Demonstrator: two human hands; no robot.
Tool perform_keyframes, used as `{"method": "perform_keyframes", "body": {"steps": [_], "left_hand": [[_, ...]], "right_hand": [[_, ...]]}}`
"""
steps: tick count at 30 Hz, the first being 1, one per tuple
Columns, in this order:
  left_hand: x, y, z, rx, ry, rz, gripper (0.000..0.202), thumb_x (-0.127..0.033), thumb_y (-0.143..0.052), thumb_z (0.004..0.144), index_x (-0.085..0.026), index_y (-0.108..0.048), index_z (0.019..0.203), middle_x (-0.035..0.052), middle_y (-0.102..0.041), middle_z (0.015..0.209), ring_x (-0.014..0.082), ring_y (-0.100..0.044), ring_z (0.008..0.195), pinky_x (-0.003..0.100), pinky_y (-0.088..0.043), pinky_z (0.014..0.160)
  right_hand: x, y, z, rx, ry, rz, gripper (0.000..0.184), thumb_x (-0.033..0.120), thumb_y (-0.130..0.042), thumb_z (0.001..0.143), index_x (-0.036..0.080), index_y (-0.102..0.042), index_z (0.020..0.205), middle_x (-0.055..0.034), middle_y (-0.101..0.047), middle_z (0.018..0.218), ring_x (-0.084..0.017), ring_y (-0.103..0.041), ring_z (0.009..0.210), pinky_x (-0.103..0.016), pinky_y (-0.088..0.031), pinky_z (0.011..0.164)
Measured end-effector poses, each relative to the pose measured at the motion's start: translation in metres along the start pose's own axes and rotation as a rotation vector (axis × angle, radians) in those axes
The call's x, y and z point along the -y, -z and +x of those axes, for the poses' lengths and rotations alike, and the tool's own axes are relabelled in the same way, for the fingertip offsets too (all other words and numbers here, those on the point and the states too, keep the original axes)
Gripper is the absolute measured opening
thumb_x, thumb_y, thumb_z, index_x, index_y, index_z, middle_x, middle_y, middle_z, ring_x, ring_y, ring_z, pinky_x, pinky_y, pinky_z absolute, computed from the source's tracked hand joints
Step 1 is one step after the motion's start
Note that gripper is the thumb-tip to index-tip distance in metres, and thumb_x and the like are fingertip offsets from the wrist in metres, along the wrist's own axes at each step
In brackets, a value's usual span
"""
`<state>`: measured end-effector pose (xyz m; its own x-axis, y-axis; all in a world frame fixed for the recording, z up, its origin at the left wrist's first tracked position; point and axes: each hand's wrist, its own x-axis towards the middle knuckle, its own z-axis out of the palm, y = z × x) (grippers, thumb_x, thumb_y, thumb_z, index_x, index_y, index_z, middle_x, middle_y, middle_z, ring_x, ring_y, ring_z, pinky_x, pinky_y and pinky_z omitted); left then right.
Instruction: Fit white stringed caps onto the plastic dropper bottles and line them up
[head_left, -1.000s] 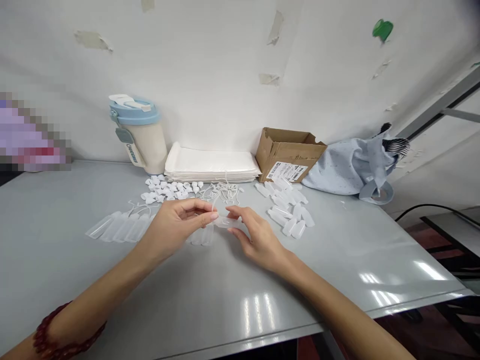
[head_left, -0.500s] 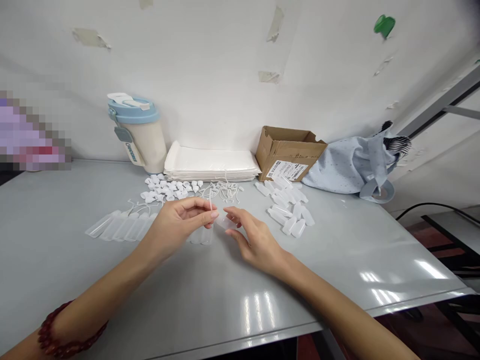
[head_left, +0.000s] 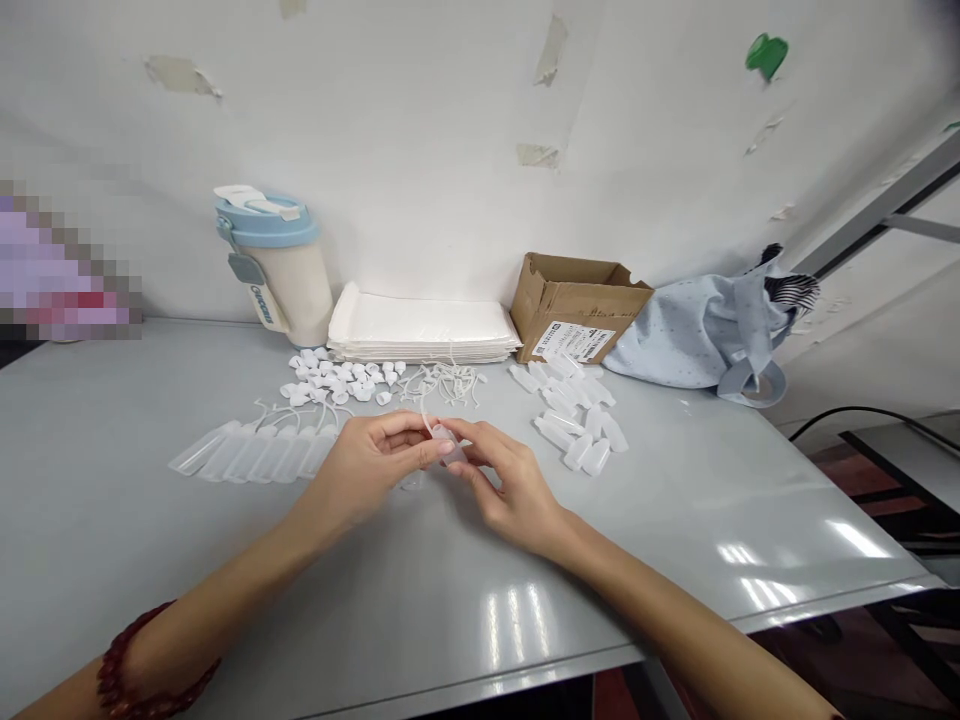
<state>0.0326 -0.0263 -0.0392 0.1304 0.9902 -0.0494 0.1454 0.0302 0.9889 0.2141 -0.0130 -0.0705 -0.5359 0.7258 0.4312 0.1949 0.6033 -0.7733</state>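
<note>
My left hand (head_left: 379, 460) is closed, thumb and fingers pinching a thin white cord (head_left: 424, 408) that sticks up above them. In my right hand (head_left: 517, 485) a small translucent plastic bottle (head_left: 451, 450) is gripped between thumb and fingers, tilted with its mouth toward my left hand. The cord's lower end meets the bottle's mouth; how far inside it reaches I cannot tell. Left of my hands lies a row of similar bottles with cords (head_left: 251, 455), partly hidden behind my left hand.
Behind my hands are white caps (head_left: 341, 380) and a pile of loose cords (head_left: 450, 380). More bottles (head_left: 577, 410) lie at the right. Along the wall stand a tumbler (head_left: 289, 285), a white stack of packets (head_left: 424, 325), a cardboard box (head_left: 577, 300) and a blue cloth bag (head_left: 682, 335).
My two hands have come together. The bottle in my right hand has moved up to the cord, and my left fingers now touch its mouth.
</note>
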Motion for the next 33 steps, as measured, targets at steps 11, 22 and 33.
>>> {"method": "perform_keyframes", "body": {"steps": [11,22,33], "left_hand": [[0.004,0.0,-0.003,-0.097,-0.368,0.495,0.044,-0.042,-0.072,0.075,-0.024,-0.062,0.114,0.005,-0.061,0.11,0.0215,-0.059,0.094,0.037,-0.052,0.082],[0.006,0.009,0.001,0.025,-0.57,0.76,0.046,-0.043,-0.068,0.079,-0.022,-0.054,0.118,0.0086,-0.058,0.114,0.0292,-0.047,0.112,0.045,-0.046,0.091],[0.022,0.013,0.009,0.107,-0.588,0.891,0.042,-0.029,-0.067,0.075,-0.015,-0.056,0.113,0.0097,-0.06,0.11,0.0291,-0.044,0.111,0.045,-0.041,0.095]], "right_hand": [[0.008,0.011,0.013,0.051,-0.537,0.975,0.035,0.024,-0.07,0.08,0.017,-0.06,0.112,-0.0067,-0.071,0.095,-0.018,-0.07,0.084,-0.035,-0.054,0.082],[0.009,0.012,0.014,0.126,-0.606,0.999,0.031,0.023,-0.069,0.079,0.016,-0.062,0.109,-0.0087,-0.074,0.097,-0.022,-0.072,0.087,-0.041,-0.052,0.09],[0.001,0.004,0.01,-0.06,-0.401,0.136,0.026,0.022,-0.06,0.083,0.015,-0.063,0.107,-0.0109,-0.07,0.106,-0.019,-0.067,0.092,-0.038,-0.052,0.082]]}}
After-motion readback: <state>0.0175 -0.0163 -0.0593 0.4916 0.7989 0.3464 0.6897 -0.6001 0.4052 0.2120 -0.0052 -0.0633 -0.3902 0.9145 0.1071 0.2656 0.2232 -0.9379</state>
